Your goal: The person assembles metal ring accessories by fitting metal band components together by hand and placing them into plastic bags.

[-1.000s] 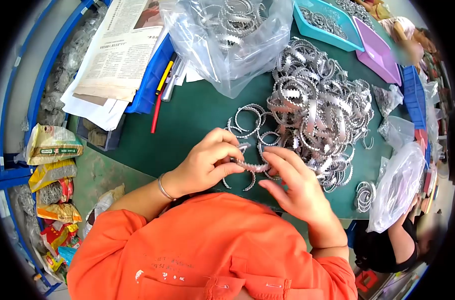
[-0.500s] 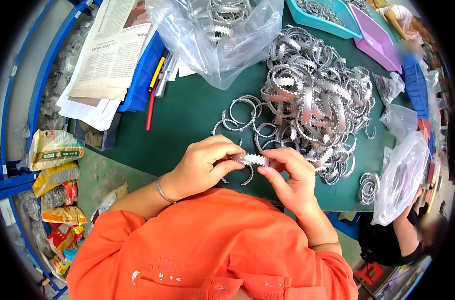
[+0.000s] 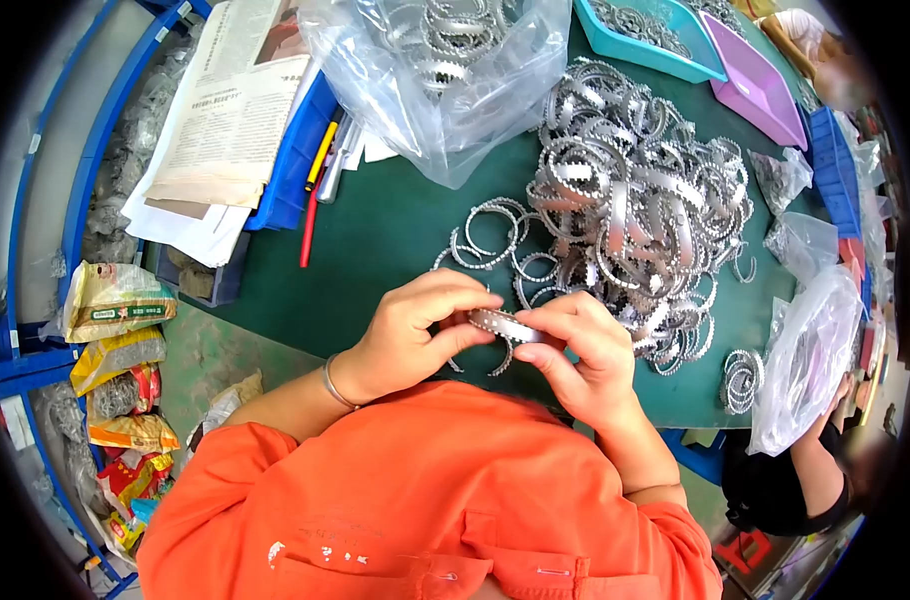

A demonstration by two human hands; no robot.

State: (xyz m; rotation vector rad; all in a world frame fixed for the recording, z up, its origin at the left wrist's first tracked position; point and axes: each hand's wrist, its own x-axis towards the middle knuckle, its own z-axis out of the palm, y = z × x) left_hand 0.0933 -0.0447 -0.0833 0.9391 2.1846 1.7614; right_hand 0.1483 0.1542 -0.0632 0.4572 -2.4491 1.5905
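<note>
Between my two hands, close to the table's near edge, is a shiny toothed metal ring [image 3: 507,326], seen edge-on and tilted down to the right. My left hand [image 3: 415,325] pinches its left end with thumb and fingers. The thumb and forefinger of my right hand [image 3: 587,352] close on the other end. Parts of the ring are hidden by my fingers. Just beyond lie several loose toothed rings [image 3: 492,232], and a large tangled heap of them [image 3: 640,200] rises to the right. Another loose piece shows partly below my hands.
A clear plastic bag [image 3: 425,110] holding more rings stands at the back. Left of it are newspapers [image 3: 225,120], a blue bin [image 3: 300,160] and pens [image 3: 322,157]. Turquoise [image 3: 695,70] and purple trays [image 3: 760,95] sit back right. A small ring stack [image 3: 742,380] lies near another person's arm [image 3: 820,465].
The held ring has tilted, its right end now lower, and my right fingers have shifted along it. The whole view has moved slightly.
</note>
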